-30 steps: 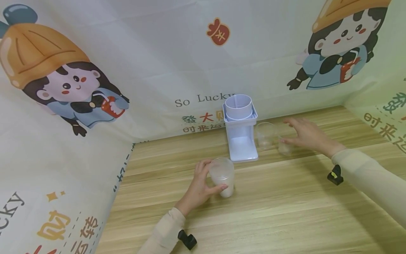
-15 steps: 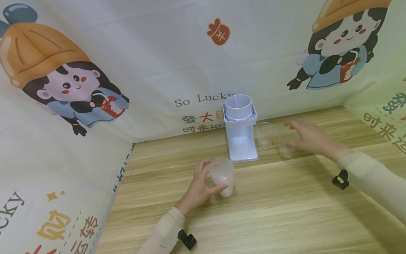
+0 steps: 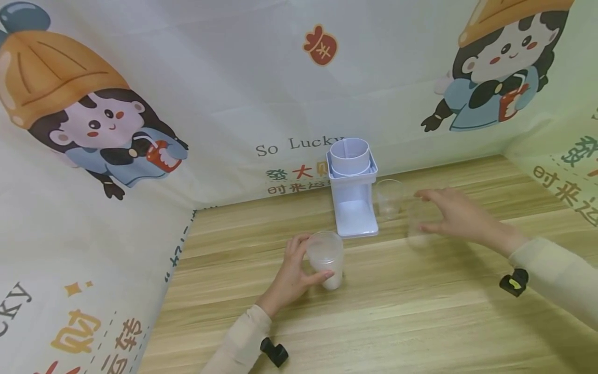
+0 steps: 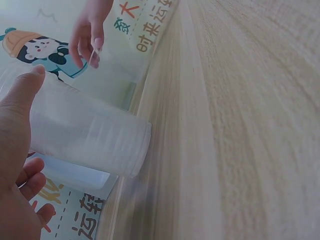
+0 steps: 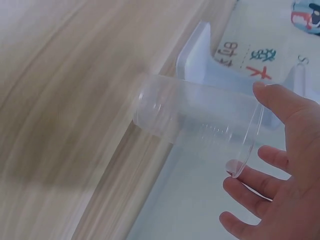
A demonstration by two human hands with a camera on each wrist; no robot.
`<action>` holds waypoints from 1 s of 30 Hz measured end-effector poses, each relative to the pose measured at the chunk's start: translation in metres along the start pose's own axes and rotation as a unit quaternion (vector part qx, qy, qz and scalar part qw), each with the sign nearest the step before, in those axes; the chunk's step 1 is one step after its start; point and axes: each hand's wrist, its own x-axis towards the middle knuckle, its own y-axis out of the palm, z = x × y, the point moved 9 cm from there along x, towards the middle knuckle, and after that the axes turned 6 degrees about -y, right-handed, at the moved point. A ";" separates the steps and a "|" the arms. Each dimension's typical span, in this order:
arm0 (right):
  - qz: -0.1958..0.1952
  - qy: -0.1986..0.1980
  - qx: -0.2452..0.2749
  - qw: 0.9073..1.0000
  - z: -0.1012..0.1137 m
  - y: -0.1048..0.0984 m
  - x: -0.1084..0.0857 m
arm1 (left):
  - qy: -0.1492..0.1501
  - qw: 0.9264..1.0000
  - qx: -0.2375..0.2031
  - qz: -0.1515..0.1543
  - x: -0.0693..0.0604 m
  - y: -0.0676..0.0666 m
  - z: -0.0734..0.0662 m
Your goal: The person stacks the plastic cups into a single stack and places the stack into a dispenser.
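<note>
My left hand (image 3: 291, 275) grips a stack of translucent plastic cups (image 3: 327, 254) standing on the table; in the left wrist view the thumb lies along one side of the stack (image 4: 90, 122) and fingertips show on the other. Off to the right, my right hand (image 3: 460, 210) pinches a clear plastic cup (image 5: 200, 117) at its rim between thumb and fingers. That cup is faint and blurred in the head view. Another clear cup (image 3: 390, 200) stands between it and a pale lilac stand (image 3: 357, 215) with a round tube (image 3: 349, 158) on top.
The wooden table (image 3: 397, 317) runs back to a printed cloth backdrop (image 3: 233, 98), which also closes off both sides. The lilac stand is near the back edge, just behind the cup stack.
My right hand has come slightly toward the front of the table with the clear cup. The left hand and its stack have stayed in place.
</note>
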 end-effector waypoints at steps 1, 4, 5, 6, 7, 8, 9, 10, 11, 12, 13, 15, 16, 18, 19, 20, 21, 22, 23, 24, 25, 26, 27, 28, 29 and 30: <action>-0.001 -0.003 -0.002 1.000 0.003 0.000 -0.001 | -0.002 1.000 0.001 0.001 0.000 0.000 0.001; -0.001 -0.008 -0.002 1.000 0.011 0.000 -0.006 | -0.003 1.000 -0.001 0.004 0.000 0.000 0.001; -0.001 -0.010 0.001 1.000 0.014 0.001 -0.007 | -0.003 1.000 -0.002 0.005 -0.001 0.001 0.001; -0.002 -0.015 0.002 1.000 0.017 0.001 -0.009 | -0.003 1.000 -0.003 0.006 -0.001 0.001 0.001; -0.003 -0.018 0.004 1.000 0.020 0.002 -0.010 | -0.004 1.000 -0.004 0.007 -0.001 0.001 0.001; -0.005 -0.022 0.008 1.000 0.023 0.002 -0.011 | -0.004 1.000 -0.004 0.008 -0.001 0.001 0.002; -0.006 -0.025 0.010 1.000 0.026 0.002 -0.012 | -0.004 1.000 -0.005 0.008 -0.001 0.001 0.002; -0.006 -0.028 0.013 0.999 0.029 0.002 -0.013 | -0.003 1.000 -0.005 0.008 -0.001 0.001 0.002; -0.007 -0.032 0.016 0.999 0.032 0.002 -0.013 | -0.002 1.000 -0.004 0.008 -0.001 0.001 0.002; -0.008 -0.035 0.016 0.999 0.035 0.003 -0.014 | -0.002 1.000 -0.003 0.008 -0.001 0.001 0.002; -0.009 -0.038 0.018 0.999 0.039 0.002 -0.014 | -0.001 1.000 -0.003 0.008 -0.001 0.001 0.001; -0.012 -0.048 0.015 0.999 0.046 0.003 -0.015 | 0.003 1.000 -0.002 0.007 -0.001 0.001 0.001; -0.013 -0.053 0.015 0.998 0.050 0.003 -0.015 | 0.004 1.000 -0.002 0.007 -0.001 0.001 0.000; -0.015 -0.062 0.011 0.998 0.057 0.004 -0.014 | 0.003 1.000 -0.001 0.007 -0.001 0.001 0.000; -0.017 -0.068 0.011 0.997 0.061 0.005 -0.013 | 0.004 1.000 -0.002 0.008 -0.001 0.000 0.000; -0.018 -0.072 0.009 0.997 0.064 0.006 -0.012 | 0.004 1.000 -0.002 0.008 -0.001 0.000 0.000; -0.017 -0.074 0.010 0.997 0.066 0.007 -0.011 | 0.003 1.000 -0.003 0.008 0.000 0.000 0.001; -0.019 -0.080 0.011 0.997 0.070 0.008 -0.010 | 0.003 1.000 -0.002 0.008 0.000 0.000 0.001; -0.019 -0.083 0.011 0.996 0.072 0.010 -0.009 | 0.003 1.000 -0.002 0.008 0.000 0.000 0.001; -0.019 -0.086 0.011 0.996 0.075 0.011 -0.008 | 0.003 1.000 -0.002 0.008 0.000 0.000 0.001; -0.019 -0.090 0.012 0.996 0.077 0.013 -0.006 | 0.004 1.000 -0.003 0.008 0.000 0.000 0.001; -0.018 -0.092 0.012 0.996 0.080 0.014 -0.005 | 0.003 1.000 -0.003 0.008 0.000 0.000 0.001; -0.017 -0.095 0.013 0.995 0.083 0.015 -0.004 | 0.003 1.000 -0.005 0.007 0.000 0.000 0.001; -0.015 -0.097 0.014 0.995 0.085 0.016 -0.002 | 0.002 1.000 -0.007 0.008 0.000 0.000 0.000; -0.013 -0.098 0.014 0.995 0.087 0.017 -0.001 | 0.000 1.000 -0.008 0.008 0.000 0.000 0.001; -0.011 -0.100 0.014 0.995 0.090 0.018 0.000 | -0.001 1.000 -0.008 0.008 0.000 0.000 0.001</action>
